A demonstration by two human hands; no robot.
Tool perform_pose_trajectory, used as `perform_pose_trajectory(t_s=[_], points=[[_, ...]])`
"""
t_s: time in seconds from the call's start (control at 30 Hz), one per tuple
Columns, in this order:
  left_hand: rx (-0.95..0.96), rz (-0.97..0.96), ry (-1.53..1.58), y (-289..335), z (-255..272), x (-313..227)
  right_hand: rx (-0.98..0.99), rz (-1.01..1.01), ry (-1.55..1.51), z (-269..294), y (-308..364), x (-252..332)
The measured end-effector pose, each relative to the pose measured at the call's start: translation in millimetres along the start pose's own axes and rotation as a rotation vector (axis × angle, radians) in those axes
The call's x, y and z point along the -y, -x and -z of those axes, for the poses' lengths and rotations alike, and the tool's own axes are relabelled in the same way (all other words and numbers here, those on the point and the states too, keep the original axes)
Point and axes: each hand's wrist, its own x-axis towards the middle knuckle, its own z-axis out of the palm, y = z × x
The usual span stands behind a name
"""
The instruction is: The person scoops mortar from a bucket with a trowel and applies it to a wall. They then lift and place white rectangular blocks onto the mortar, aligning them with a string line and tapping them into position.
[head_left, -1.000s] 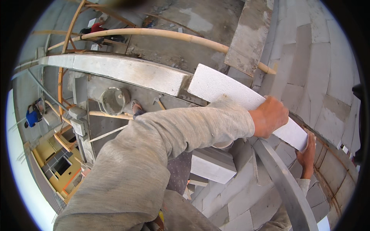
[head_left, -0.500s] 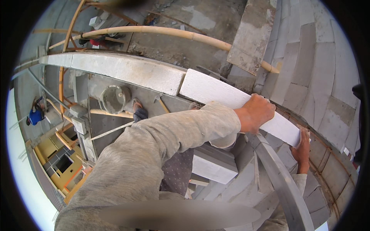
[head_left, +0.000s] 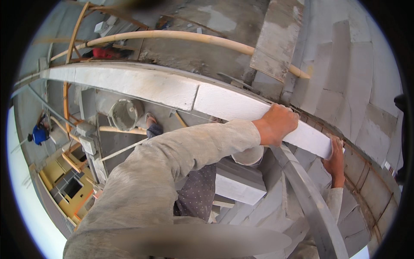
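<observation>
The white block (head_left: 235, 102) now meets the end of the row of white blocks (head_left: 133, 85), with only a thin dark seam between them. One second ago its left end stood clear of the row across a visible gap and rode higher; half a second ago it was just beside it. Its upper face now runs on in line with the row. Both hands have shifted leftward with it, and more of the pale bucket (head_left: 249, 156) shows beneath the left forearm.

The left hand (head_left: 278, 124) is closed over the block near its middle, knuckles up and fingers bent across the far edge, so that the block passes under the palm and shows on either side. The right hand (head_left: 334, 163) is at the block's right end, its fingers bent around that end and only slightly open, with the end lying within them; its thumb is hard to make out, so I cannot tell how firmly it presses.

A grey metal bar (head_left: 308, 198) slopes down toward the lower edge from just below the left hand. Left of the hands, beyond the sleeve, are a mortar-smeared bucket (head_left: 125, 114), a foot (head_left: 151, 118) and a yellow handle (head_left: 181, 120).
</observation>
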Motion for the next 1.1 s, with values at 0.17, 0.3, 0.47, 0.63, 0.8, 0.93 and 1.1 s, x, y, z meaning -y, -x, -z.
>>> perform_pose_trajectory(t_s=[0.17, 0.3, 0.47, 0.63, 0.8, 0.93, 1.1], points=[[0.095, 0.025, 0.033, -5, 3, -1, -0.043, 0.029, 0.027, 2, -1, 0], [0.165, 0.035, -0.001, -6, 9, 0, -0.012, -0.012, -0.033, 5, 0, 5], [0.235, -0.066, 0.147, 15, 34, 33, -0.010, -0.059, -0.063, 7, 2, 14], [0.442, 0.190, 0.013, 72, 75, 100, -0.035, -0.095, -0.082, 7, 7, 25], [0.330, 0.197, 0.095, 121, 98, 138, -0.038, -0.125, -0.072, 6, 9, 32], [0.282, 0.238, 0.189, 136, 106, 146, -0.049, -0.135, -0.082, 3, 11, 31], [0.265, 0.207, 0.199, 149, 111, 152, -0.132, -0.139, -0.074, -7, 28, 17]])
